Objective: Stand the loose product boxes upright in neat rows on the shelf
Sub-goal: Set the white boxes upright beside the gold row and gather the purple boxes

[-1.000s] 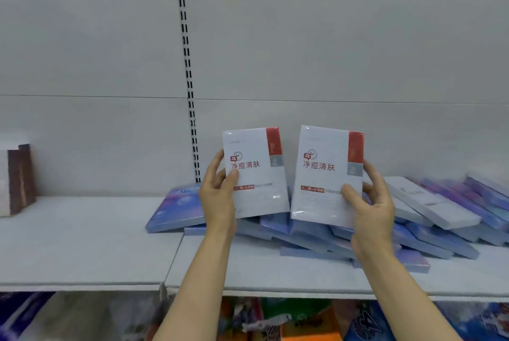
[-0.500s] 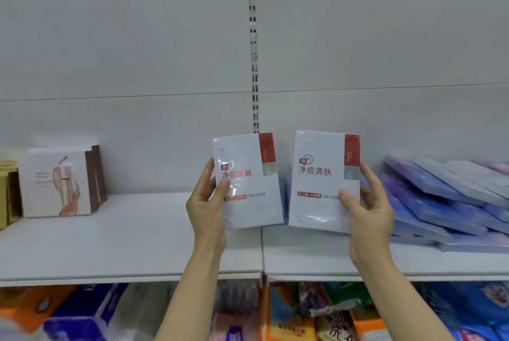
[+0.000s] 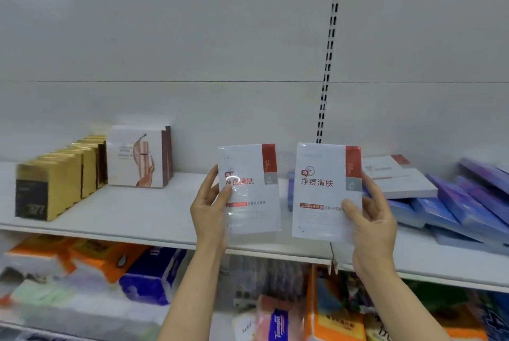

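Observation:
Two flat white boxes with a red corner strip are held upright in front of the white shelf (image 3: 137, 211). My left hand (image 3: 209, 208) grips the left white box (image 3: 253, 189) by its left edge. My right hand (image 3: 371, 219) grips the right white box (image 3: 322, 192) at its lower right corner. Both boxes hang above the shelf's front part, side by side with a small gap between them. To the right, several blue and purple boxes (image 3: 465, 208) lie flat in a loose heap, with one white box (image 3: 396, 175) on top.
At the shelf's left stand a row of gold boxes (image 3: 55, 181) and upright white-and-brown boxes (image 3: 137, 156). A slotted upright (image 3: 329, 51) runs down the back wall. The lower shelf holds orange, blue and white packs (image 3: 148, 274).
The view has swung left with both hands and their boxes: the gold and brown boxes now show fully at left, and the blue heap sits further right. The grips are unchanged.

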